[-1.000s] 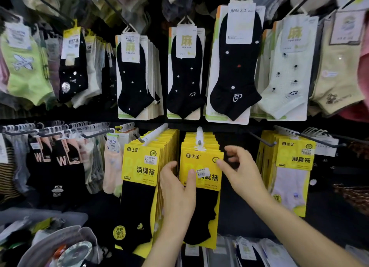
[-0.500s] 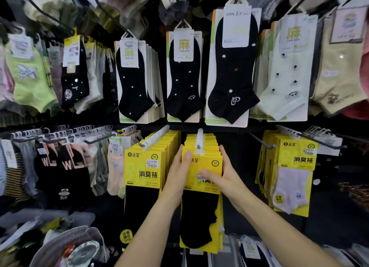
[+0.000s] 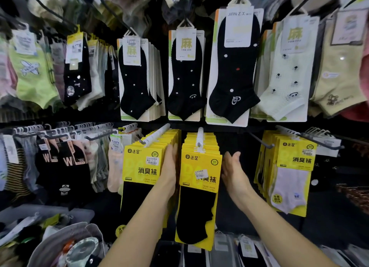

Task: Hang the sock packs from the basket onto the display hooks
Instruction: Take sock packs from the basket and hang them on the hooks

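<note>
While hands flank it, sock pack [image 3: 200,187] hangs hooked.

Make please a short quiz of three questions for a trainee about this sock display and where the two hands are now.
1. True or false: the front yellow pack already hangs on the white hook.
2. What colour is the sock in that pack?
A. white
B. black
C. green
3. Fill in: the left hand and right hand are on either ____ of that stack.

Key: 1 true; 2 B; 3 side.
</note>
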Tool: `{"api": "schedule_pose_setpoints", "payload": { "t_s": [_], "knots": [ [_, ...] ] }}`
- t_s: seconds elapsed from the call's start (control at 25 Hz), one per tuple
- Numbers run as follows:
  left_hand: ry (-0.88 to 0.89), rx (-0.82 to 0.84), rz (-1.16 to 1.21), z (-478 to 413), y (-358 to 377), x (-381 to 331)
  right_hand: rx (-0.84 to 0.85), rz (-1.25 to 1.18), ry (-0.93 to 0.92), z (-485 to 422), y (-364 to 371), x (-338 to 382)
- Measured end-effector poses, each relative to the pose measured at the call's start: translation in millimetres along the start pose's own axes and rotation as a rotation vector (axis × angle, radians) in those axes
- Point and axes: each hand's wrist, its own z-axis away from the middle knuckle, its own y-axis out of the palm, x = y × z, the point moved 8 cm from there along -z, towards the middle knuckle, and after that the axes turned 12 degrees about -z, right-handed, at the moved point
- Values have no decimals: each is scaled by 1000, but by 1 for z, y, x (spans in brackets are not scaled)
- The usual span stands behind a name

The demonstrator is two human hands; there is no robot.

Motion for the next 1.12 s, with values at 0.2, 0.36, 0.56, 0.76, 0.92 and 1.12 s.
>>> {"api": "schedule_pose_setpoints", "payload": {
  "t_s": [0.2, 0.36, 0.56, 0.76, 0.92, 1.12],
  "knots": [
    [-29, 9, -10, -25, 13, -14, -140, -52, 116, -44, 8, 24],
    [-17, 80, -66, -44, 20, -16, -175, -1, 90, -60, 16, 31],
    [-21, 77, -64, -46, 23, -14, -135, -7, 87, -48, 20, 27],
    [-115, 35, -73, -14, 3, 22, -104, -3, 43, 0, -3, 2],
    [-53, 84, -68, 14, 9, 31, -12, 157, -121, 33, 17, -14],
    [-29, 78, -71, 33, 6, 35, -7, 228, -200, 37, 23, -13]
  ]
}}
